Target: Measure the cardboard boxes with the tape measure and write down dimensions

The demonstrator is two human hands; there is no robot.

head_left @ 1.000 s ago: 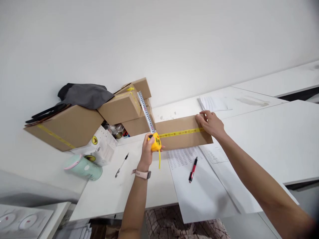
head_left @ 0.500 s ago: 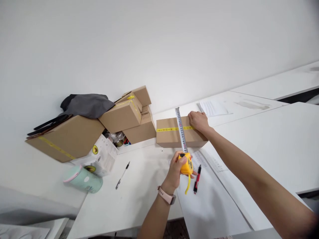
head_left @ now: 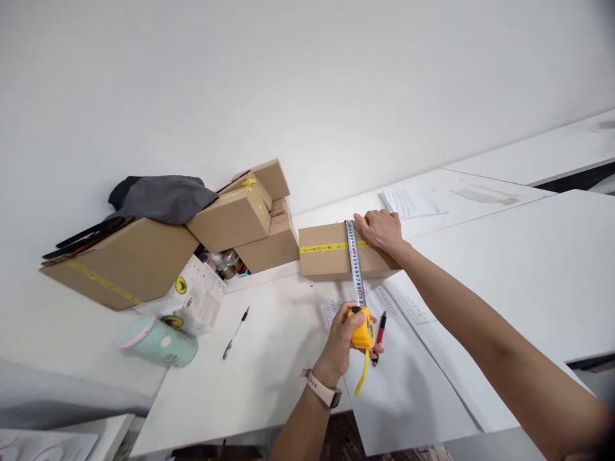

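My left hand [head_left: 339, 342] is closed around a yellow tape measure [head_left: 363, 329] in front of a cardboard box [head_left: 323, 264] with yellow tape along its top. The metal blade [head_left: 354, 259] runs away from me across the box's top, its tip at the far edge. At the far right corner of that box, my right hand [head_left: 384, 228] grips the edge, with the thumb close to the blade's tip. A yellow strap hangs from the tape measure. Partly behind my left fingers lies a red and black pen [head_left: 381, 328] on printed paper [head_left: 398, 384].
On the left, several cardboard boxes [head_left: 230, 224] are stacked, with a dark grey cloth [head_left: 163, 198] on top. A white avocado-print box [head_left: 204, 298] and a mint green container [head_left: 163, 342] stand before them. A clear pen [head_left: 236, 333] lies on the white table [head_left: 202, 403]. Papers [head_left: 413, 203] rest near the wall.
The tape measure has come slightly toward me, drawing the blade's tip back from beyond the box to its far edge. My right thumb has shifted left toward that tip.
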